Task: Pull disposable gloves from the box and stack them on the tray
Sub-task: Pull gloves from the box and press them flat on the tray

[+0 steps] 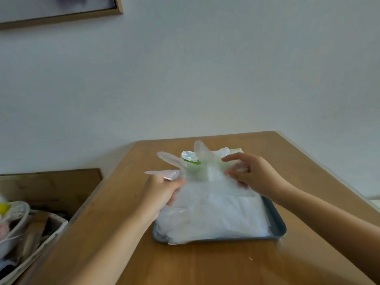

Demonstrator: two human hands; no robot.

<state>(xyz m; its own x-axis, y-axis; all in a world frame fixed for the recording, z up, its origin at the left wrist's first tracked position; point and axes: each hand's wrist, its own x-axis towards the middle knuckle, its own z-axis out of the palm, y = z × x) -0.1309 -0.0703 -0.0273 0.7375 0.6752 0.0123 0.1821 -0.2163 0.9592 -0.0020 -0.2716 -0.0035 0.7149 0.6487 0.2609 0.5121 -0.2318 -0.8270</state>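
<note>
Pinching left hand: your left hand (164, 190) nips the left edge of the lifted glove between its thumb and curled fingers, above the tray's far-left corner.
Glove in the air: one thin, translucent plastic disposable glove (205, 177) is stretched between your two hands. Its long axis runs away from you, with the glove's fingers pointing up and toward the box and its lower end drooping onto the pile.
Box: the white-and-green cardboard glove box (188, 155) stands just beyond the tray, half veiled by the raised glove.
Right hand: your right hand (253, 173) pinches the glove's right edge between thumb and middle fingers, the forefinger held straight out to the left.
Pile: a loose stack of clear plastic gloves (216, 219) lies directly beneath the held one and nearer to you.
Next move, as judged: both hands are about equally near the pile, so laying the glove flat calls for lowering them together, toward you, keeping its length in line with the stack.
Tray: the grey-blue, round-cornered tray (275, 221) shows its rim at the right and near sides, and the stack spills over its near-left corner.
Surface: a brown wooden table (185, 264) carries tray and box.
Room: a pale woven basket of oddments (41, 233) sits low at left beside a dark brown cabinet top (51, 186). A wooden picture frame (82, 15) hangs on the plain pale wall (205, 79).
</note>
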